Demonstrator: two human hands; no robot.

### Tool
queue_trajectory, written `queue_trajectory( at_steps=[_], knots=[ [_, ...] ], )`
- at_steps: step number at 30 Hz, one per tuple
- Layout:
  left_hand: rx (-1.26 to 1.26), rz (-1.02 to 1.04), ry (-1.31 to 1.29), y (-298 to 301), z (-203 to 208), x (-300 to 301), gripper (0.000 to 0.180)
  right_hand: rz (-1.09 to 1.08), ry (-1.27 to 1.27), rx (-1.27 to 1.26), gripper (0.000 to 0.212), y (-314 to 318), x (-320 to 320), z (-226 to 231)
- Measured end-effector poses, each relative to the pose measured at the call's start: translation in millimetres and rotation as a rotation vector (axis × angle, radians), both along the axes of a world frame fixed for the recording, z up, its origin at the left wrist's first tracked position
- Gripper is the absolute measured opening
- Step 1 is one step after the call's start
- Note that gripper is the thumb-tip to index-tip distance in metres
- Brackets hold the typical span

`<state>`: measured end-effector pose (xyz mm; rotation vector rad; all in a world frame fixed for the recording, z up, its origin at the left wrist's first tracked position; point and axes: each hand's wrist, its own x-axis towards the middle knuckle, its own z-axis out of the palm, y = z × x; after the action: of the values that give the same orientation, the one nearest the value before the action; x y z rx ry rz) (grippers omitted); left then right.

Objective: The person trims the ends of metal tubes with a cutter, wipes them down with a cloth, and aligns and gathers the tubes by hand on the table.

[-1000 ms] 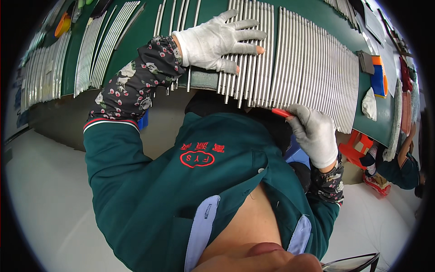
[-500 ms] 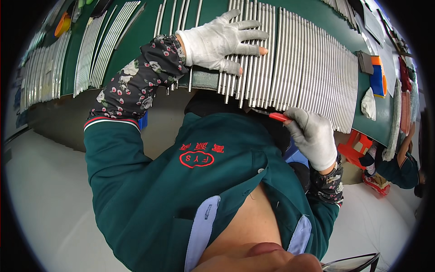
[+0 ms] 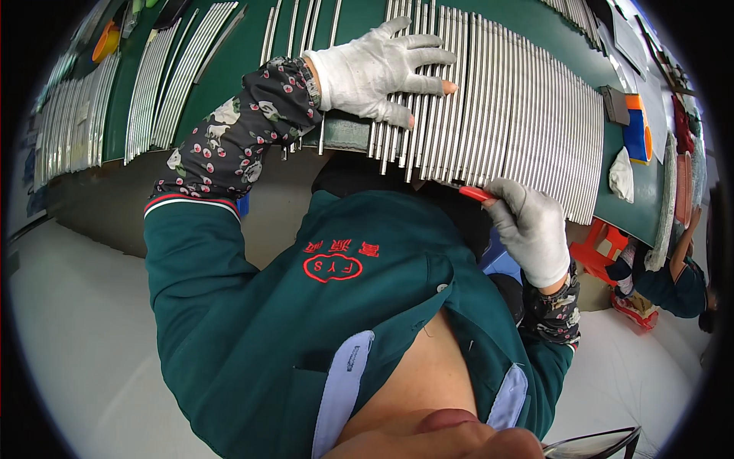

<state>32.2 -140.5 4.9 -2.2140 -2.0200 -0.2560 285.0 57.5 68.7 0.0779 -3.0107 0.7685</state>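
Observation:
Thin silvery metal rods (image 3: 527, 115) lie side by side in a wide row on the green table, their near ends at its front edge. My left hand (image 3: 386, 73), in a white glove with bare thumb and index fingertips, rests on the left part of this row, fingers spread. By the rods' near ends, my gloved right hand (image 3: 533, 233) is closed around a small red-handled tool (image 3: 475, 193). The handle points left toward the rod ends. Its working tip is too small and dark to make out.
More rod bundles (image 3: 183, 69) lie at the left of the green table (image 3: 352, 131). At the right are a dark block (image 3: 615, 105), a blue and orange object (image 3: 637, 130) and a white cloth (image 3: 621, 174). Another person (image 3: 673, 283) is beyond a red stool (image 3: 600, 249).
My left hand has slid slightly to the right over the rods, still spread. The red-handled tool has shifted a little to the right in my right hand's grip.

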Motion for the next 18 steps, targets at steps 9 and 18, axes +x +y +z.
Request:
queue_trajectory(
  at_steps=[9, 18],
  knots=[
    [0.004, 0.008, 0.024, -0.6, -0.2, -0.2, 0.074, -0.041, -0.014, 0.02, 0.013, 0.8, -3.9, 0.1],
    [0.032, -0.014, 0.033, 0.0, -2.6, -1.9, 0.076, 0.004, -0.097, -0.094, 0.013, -4.7, -2.7, 9.0]
  ],
)
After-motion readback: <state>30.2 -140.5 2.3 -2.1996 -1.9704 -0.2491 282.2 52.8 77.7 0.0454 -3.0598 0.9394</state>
